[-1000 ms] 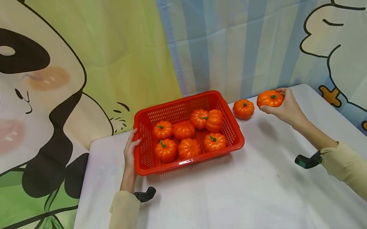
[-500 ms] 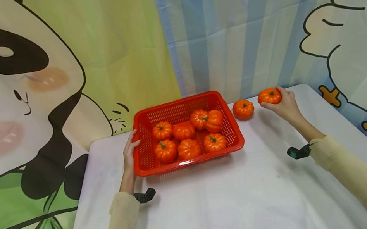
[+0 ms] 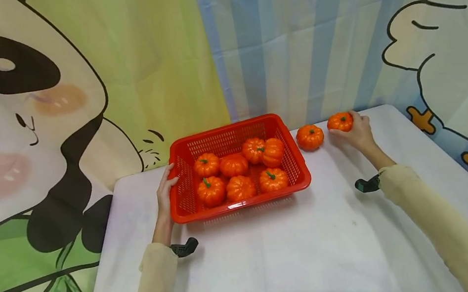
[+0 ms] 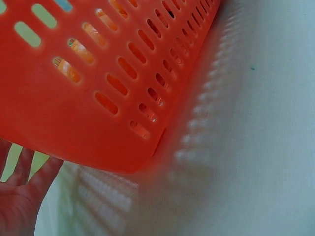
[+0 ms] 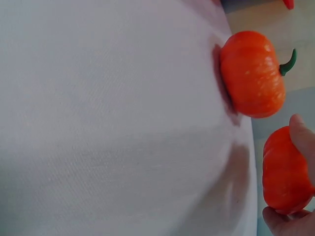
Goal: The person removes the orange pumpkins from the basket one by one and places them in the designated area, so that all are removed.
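My left hand point(image 3: 164, 194) rests against the left end of a red plastic basket point(image 3: 242, 206), its fingertips at the rim. In the left wrist view, its fairly straight fingers point(image 4: 45, 174) pass behind the basket corner. Several glossy orange toy pumpkins with green stems lie in the basket, one pumpkin point(image 3: 273, 180) at its front right. At the back right, my right hand point(image 3: 359, 134) pinches another pumpkin point(image 3: 339, 122) between thumb and fingers, with its shadow on the cloth below. A loose pumpkin point(image 5: 252, 73) sits on the table between this hand and the basket.
A white cloth covers the table point(image 3: 277, 259). Right behind its back edge hangs a printed curtain point(image 3: 283, 49) with a panda at left and a white cartoon bird at right. Each wrist carries a small black camera point(image 3: 185, 247).
My right hand, with the pumpkin held in it, has moved a little left and toward the table's back edge, and its forearm swung left. My left hand and the basket stay in place.
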The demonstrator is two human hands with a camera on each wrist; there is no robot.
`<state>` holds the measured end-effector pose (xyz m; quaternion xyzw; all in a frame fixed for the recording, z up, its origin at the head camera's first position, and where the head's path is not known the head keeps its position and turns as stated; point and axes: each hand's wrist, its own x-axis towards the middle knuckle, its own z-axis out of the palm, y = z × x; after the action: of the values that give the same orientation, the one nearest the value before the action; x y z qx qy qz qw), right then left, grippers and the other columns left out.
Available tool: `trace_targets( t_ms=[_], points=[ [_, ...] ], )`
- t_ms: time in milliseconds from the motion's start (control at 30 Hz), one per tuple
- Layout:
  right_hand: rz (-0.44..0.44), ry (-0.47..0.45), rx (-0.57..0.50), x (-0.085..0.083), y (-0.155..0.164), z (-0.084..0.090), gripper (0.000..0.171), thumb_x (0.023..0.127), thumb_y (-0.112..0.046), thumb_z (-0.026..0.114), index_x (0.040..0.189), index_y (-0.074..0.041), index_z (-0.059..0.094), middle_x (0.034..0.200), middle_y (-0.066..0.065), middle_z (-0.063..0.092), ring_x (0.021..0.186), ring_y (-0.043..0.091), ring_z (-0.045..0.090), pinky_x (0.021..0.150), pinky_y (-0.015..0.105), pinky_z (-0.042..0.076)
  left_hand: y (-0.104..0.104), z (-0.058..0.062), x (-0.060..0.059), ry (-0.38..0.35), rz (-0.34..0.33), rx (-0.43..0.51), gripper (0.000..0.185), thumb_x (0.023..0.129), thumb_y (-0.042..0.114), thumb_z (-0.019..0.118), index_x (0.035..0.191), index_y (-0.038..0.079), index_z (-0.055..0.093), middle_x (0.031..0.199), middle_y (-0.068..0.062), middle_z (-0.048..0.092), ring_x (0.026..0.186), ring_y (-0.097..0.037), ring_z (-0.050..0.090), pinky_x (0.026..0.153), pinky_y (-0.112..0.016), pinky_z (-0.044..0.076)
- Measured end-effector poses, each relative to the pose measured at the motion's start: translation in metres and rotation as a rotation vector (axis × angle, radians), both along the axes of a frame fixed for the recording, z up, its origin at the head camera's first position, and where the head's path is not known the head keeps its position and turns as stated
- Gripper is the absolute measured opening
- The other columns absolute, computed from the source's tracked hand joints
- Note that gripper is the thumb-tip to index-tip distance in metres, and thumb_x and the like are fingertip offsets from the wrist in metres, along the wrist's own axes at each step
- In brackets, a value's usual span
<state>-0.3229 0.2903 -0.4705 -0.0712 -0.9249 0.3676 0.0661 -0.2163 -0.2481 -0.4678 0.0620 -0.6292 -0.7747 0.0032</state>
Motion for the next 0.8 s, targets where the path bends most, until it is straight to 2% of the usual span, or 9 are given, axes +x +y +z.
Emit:
trace_targets(
  t_ms=[233,500,667,800],
  points=[
    [-0.001,-0.038,-0.010,-0.009,0.004,-0.013,0.090,0.086,-0.032,0.072,0.148,0.005,0.020,0.138,0.039,0.027,0.124,0.051,0.036,0.110,0.061,0.033,0.000,0.000,-0.001,-0.003,-0.006,-0.003,0.049,0.102,0.014,0.032,0.149,0.028,0.035,0.159,0.008,0.028,0.138,-0.021,0.034,0.110,-0.028,0.035],
    [-0.005,-0.087,0.022,-0.011,0.006,-0.025,0.094,0.085,-0.036,0.073,0.149,0.005,0.017,0.140,0.039,0.024,0.125,0.052,0.034,0.111,0.061,0.031,0.002,0.002,0.001,0.007,-0.012,-0.001,0.050,0.101,0.013,0.031,0.150,0.025,0.034,0.159,0.006,0.029,0.138,-0.021,0.035,0.114,-0.033,0.033],
    [0.006,-0.107,0.036,-0.011,0.008,-0.026,0.099,0.084,-0.040,0.073,0.151,0.002,0.012,0.141,0.039,0.023,0.127,0.053,0.033,0.111,0.062,0.030,0.002,0.002,0.001,0.000,-0.003,-0.019,0.050,0.101,0.014,0.032,0.149,0.027,0.035,0.158,0.006,0.030,0.138,-0.022,0.035,0.114,-0.033,0.034],
    [0.029,-0.098,0.082,-0.008,0.008,-0.019,0.104,0.083,-0.042,0.073,0.152,0.002,0.008,0.143,0.040,0.021,0.129,0.056,0.029,0.110,0.065,0.028,0.000,0.002,0.001,-0.001,-0.007,-0.016,0.050,0.101,0.014,0.032,0.149,0.028,0.035,0.159,0.007,0.029,0.139,-0.023,0.034,0.115,-0.034,0.033]
  ],
)
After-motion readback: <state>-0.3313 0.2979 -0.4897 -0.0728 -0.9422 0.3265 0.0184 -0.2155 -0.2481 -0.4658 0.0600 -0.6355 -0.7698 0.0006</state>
